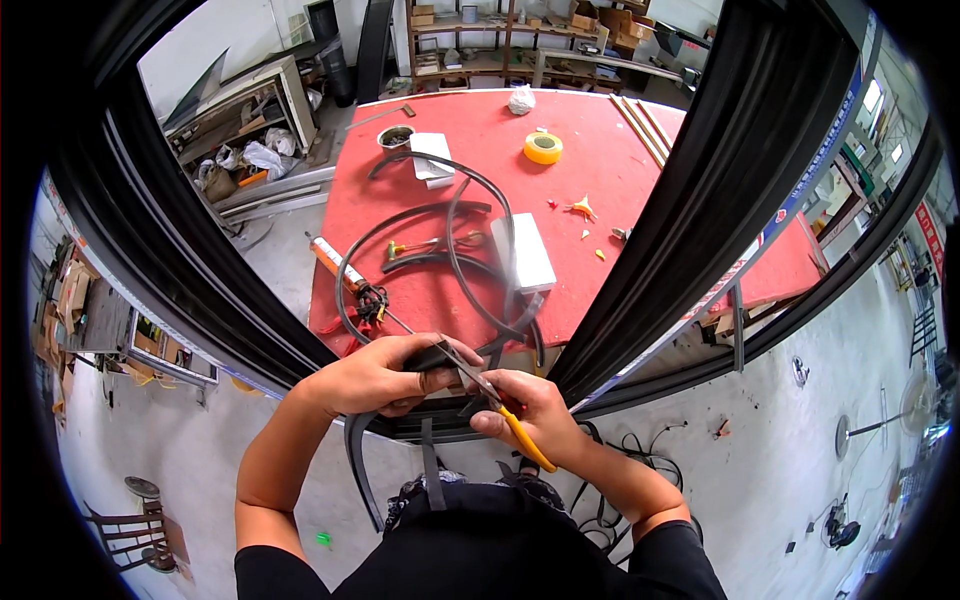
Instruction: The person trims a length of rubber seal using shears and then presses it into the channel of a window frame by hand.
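My left hand [368, 378] is closed on a black rubber strip [357, 455], whose length hangs down beside my left forearm. In my right hand [540, 408] is a pair of scissors with yellow handles [528, 442]. Their blades lie against the strip between my two hands; whether they have cut into it I cannot tell. Both hands are just above the lower bar of a large black frame [700, 220]. Beyond them, more black strip [478, 190] lies in loose loops on a red-topped table [600, 150].
On the table are a sealant gun [330, 262], a white box [524, 252], a yellow tape roll [543, 149] and a tin [396, 137]. Frame uprights slant up on both sides. Black cables [640, 462] lie on the floor at right; a stool [142, 487] stands at lower left.
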The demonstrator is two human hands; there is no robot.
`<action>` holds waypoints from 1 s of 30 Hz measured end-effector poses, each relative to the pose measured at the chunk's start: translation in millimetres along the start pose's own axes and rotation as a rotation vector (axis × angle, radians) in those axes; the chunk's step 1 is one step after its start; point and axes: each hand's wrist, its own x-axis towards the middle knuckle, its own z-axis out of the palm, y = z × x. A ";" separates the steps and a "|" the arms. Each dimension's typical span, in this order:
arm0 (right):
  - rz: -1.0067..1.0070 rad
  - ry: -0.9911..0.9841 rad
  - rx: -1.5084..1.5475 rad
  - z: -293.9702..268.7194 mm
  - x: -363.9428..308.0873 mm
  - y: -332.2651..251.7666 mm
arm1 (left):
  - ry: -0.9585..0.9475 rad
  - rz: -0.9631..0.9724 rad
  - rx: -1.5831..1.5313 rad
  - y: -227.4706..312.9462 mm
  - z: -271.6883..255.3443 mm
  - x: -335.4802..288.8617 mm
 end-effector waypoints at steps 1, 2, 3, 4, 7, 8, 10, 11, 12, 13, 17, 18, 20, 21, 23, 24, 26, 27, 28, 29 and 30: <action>-0.010 0.004 -0.027 -0.1 -1.0 1.3 | -0.003 -0.002 0.001 0.2 0.3 0.5; -0.009 0.007 -0.026 -0.5 -1.9 1.4 | -0.005 -0.014 -0.001 0.6 0.6 1.0; 0.015 -0.002 -0.019 -1.2 -2.7 1.3 | -0.006 -0.026 -0.004 0.7 0.9 1.4; 0.039 -0.012 -0.012 -1.6 -3.6 1.2 | -0.008 -0.027 -0.004 0.3 1.2 2.0; 0.050 0.007 0.026 0.4 -6.2 0.8 | -0.003 -0.028 0.018 -0.2 2.5 2.9; 0.051 0.008 0.027 0.2 -6.8 1.0 | -0.003 -0.030 0.014 0.6 3.5 2.6; 0.018 0.017 -0.047 -0.8 -7.9 2.1 | -0.002 -0.032 0.010 1.4 4.5 2.6; 0.017 0.018 -0.047 -0.9 -8.4 3.6 | -0.002 -0.035 0.011 1.7 4.7 2.6; 0.042 0.006 -0.040 -0.7 -9.3 6.1 | -0.003 -0.037 0.012 2.0 4.7 2.6; 0.065 -0.006 -0.032 -0.5 -10.1 8.2 | -0.003 -0.037 0.013 1.6 4.3 2.3; -0.029 0.014 -0.119 -3.9 -12.2 9.5 | -0.018 -0.046 0.002 -1.4 2.4 0.2; -0.028 0.098 -0.039 -6.7 -10.3 6.0 | -0.029 -0.045 -0.030 -1.5 2.1 -0.2; 0.029 0.174 0.074 -16.3 -6.9 0.2 | -0.065 -0.077 -0.070 -3.1 0.1 -1.2; 0.004 0.163 0.038 -22.2 -3.6 -0.7 | -0.107 -0.109 -0.108 -3.8 -0.9 -1.4; -0.057 0.144 0.180 -23.4 4.4 -8.4 | -0.152 -0.127 -0.102 -3.6 -0.2 2.4; -0.056 0.144 0.181 -20.6 9.8 -14.9 | -0.196 -0.144 -0.096 -4.1 0.6 4.4; -0.190 0.111 0.158 -13.2 20.1 -29.1 | -0.222 -0.131 -0.132 -8.7 5.0 8.8; -0.198 0.078 0.033 -12.1 22.0 -31.6 | -0.244 -0.118 -0.169 -12.4 6.6 10.7; -0.191 0.072 0.047 -10.0 23.1 -29.6 | -0.244 -0.126 -0.157 -15.8 5.6 13.8; -0.183 0.065 0.061 -8.0 23.6 -27.5 | -0.243 -0.123 -0.155 -16.3 6.1 13.8; -0.186 0.063 0.060 -6.5 24.0 -28.2 | -0.210 -0.091 -0.101 -14.9 7.8 13.7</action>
